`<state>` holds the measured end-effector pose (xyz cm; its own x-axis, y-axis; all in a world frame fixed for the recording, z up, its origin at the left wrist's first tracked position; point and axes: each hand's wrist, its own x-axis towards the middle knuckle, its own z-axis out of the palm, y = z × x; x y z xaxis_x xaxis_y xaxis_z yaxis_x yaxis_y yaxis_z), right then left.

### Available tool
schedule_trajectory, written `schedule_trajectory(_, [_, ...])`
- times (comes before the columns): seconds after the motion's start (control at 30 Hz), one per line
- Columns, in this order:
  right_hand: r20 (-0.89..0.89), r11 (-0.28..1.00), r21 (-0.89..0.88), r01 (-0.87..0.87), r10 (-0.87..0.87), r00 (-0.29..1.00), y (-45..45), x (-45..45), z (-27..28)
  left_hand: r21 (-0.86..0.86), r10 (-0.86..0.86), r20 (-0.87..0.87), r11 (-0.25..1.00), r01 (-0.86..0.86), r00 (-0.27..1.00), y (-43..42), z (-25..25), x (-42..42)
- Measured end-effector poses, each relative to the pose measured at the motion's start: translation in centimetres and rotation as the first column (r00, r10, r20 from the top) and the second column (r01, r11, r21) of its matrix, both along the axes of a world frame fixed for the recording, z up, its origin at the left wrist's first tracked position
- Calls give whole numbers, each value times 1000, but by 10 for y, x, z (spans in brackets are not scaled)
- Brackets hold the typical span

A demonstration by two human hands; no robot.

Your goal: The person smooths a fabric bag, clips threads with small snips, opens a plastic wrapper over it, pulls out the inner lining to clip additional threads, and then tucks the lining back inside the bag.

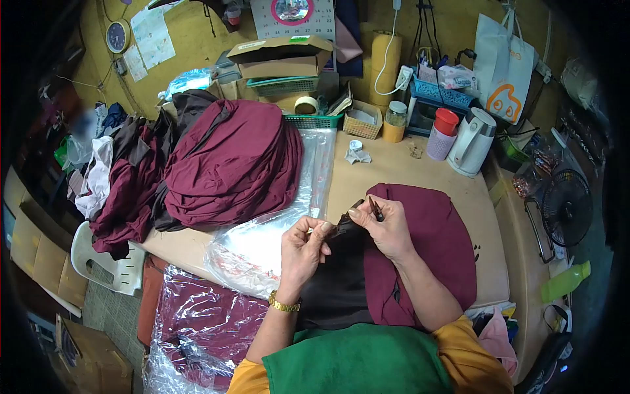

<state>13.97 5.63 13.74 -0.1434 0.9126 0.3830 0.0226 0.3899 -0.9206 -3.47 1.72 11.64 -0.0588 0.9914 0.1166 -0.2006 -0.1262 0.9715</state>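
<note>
My left hand (pixel 307 244) pinches the edge of a black cloth (pixel 333 282) between thumb and fingers. Close beside it, my right hand (pixel 386 226) is closed, its thumb and forefinger on the same black edge. A small dark pointed tool (pixel 377 209), which looks like thread snips, sticks out of the right hand's fingers. The black cloth hangs down to my green apron (pixel 354 361). Joined to it or lying against it, a maroon cloth (pixel 433 243) spreads over the table under my right forearm.
A large pile of maroon cloth (pixel 230 164) lies at the left on the table (pixel 367 164), beside clear plastic sheeting (pixel 262 246). Along the back stand a basket (pixel 363 120), a jar (pixel 395 121), a red-lidded cup (pixel 443 134) and a white kettle (pixel 472 141). A fan (pixel 568 205) is at the right.
</note>
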Motion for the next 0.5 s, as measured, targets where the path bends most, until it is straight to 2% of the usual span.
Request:
schedule_trajectory(0.1, [-42,1000,-23,10,-10,999,3,-1,-4,5,-43,62,999,43,997,0,-1,-2])
schedule_trajectory(0.17, [-53,1000,-26,12,-14,998,7,-2,-11,-21,-125,341,990,140,932,-4,3,1])
schedule_trajectory(0.2, [-30,999,-40,-3,2,1000,9,0,-14,-21,-123,340,990,138,932,-4,3,0])
schedule_trajectory(0.27, [-7,998,-54,-17,17,1000,8,-2,-14,36,-239,418,968,247,876,-1,0,-4])
schedule_trajectory(0.3, [91,981,140,133,-147,985,1,-8,-5,37,-239,418,968,247,876,0,-2,-4])
schedule_trajectory(0.33, [154,906,340,253,-320,935,-5,-11,3,43,-228,432,972,232,873,2,-5,-4])
schedule_trajectory(0.37, [154,906,339,253,-319,935,-10,-9,8,47,-216,445,975,219,869,3,-7,-5])
schedule_trajectory(0.43, [325,744,641,188,-485,812,-23,-1,18,52,-201,441,979,198,875,3,-6,-5])
schedule_trajectory(0.47, [369,695,703,149,-536,759,-31,-1,25,58,-185,437,982,178,880,3,-6,-5])
schedule_trajectory(0.5, [370,696,703,148,-535,759,-35,-2,26,58,-184,438,982,177,880,4,-7,-5])
